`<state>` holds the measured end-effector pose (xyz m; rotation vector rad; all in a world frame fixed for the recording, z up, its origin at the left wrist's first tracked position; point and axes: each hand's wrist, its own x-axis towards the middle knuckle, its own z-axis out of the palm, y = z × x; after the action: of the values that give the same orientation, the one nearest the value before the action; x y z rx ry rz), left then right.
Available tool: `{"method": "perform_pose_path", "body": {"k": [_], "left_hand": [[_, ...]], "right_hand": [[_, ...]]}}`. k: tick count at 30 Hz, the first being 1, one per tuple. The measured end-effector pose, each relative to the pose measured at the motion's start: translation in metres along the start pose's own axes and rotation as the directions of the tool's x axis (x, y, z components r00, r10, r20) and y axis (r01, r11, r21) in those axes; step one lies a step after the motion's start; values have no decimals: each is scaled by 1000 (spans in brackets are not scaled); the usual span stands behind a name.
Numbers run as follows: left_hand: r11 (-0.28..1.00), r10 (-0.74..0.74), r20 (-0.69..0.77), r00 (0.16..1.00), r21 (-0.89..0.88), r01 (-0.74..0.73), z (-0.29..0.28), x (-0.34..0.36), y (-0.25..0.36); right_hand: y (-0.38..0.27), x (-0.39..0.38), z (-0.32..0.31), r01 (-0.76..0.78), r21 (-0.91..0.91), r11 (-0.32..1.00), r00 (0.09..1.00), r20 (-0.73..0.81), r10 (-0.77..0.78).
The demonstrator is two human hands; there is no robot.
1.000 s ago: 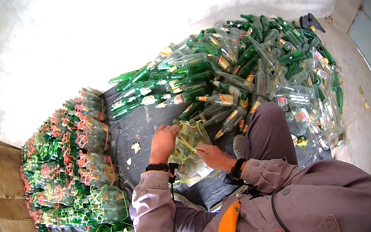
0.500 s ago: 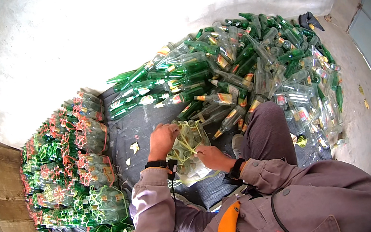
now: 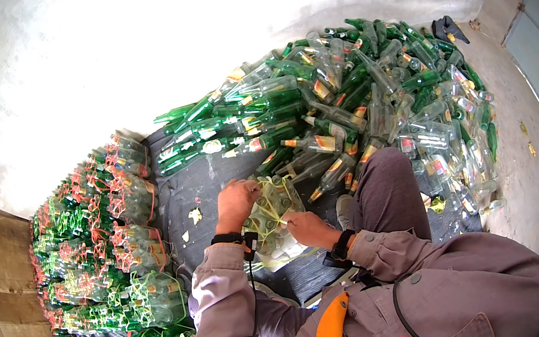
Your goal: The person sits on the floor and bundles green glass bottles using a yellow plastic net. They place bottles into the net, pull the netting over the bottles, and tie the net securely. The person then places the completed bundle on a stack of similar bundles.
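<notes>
Little shifts mid-frame, so work seems paused: the right hand (image 3: 310, 227) still pinches yellow strapping (image 3: 278, 219) on bundled bottles (image 3: 285, 198), the left hand (image 3: 237, 201) unclear.

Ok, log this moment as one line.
left hand: at bottle bundle | right hand: pinching yellow-green strap | loose bottles: heaped ahead, right | tied bottles: stacked left

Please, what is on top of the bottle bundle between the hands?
Yellow-green strapping crosses the bottle bundle; the right hand pinches some. Whatever lies under the left hand is covered.
</notes>
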<state>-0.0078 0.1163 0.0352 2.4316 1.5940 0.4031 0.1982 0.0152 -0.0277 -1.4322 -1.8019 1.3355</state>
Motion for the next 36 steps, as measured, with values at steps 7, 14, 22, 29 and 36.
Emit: {"method": "perform_pose_path", "body": {"k": [7,14,22,29,36], "left_hand": [[938,-60,98,993,-334,90,15,-1,-21],[869,-67,149,987,-476,131,19,-1,-25],[920,-16,135,991,-386,68,12,-4,-20],[995,16,-32,999,-99,-19,-10,-25,2],[998,-26,-126,992,-51,20,-33,-63,41]], "right_hand": [[-22,-7,-14,-58,-235,970,998,25,65],[-21,-9,-18,-13,-351,936,999,34,27],[-16,-10,-17,18,-397,918,1000,15,-13],[-21,-9,-22,67,-456,888,998,17,-67],[-9,-8,-19,86,-442,893,996,29,-82]]}}
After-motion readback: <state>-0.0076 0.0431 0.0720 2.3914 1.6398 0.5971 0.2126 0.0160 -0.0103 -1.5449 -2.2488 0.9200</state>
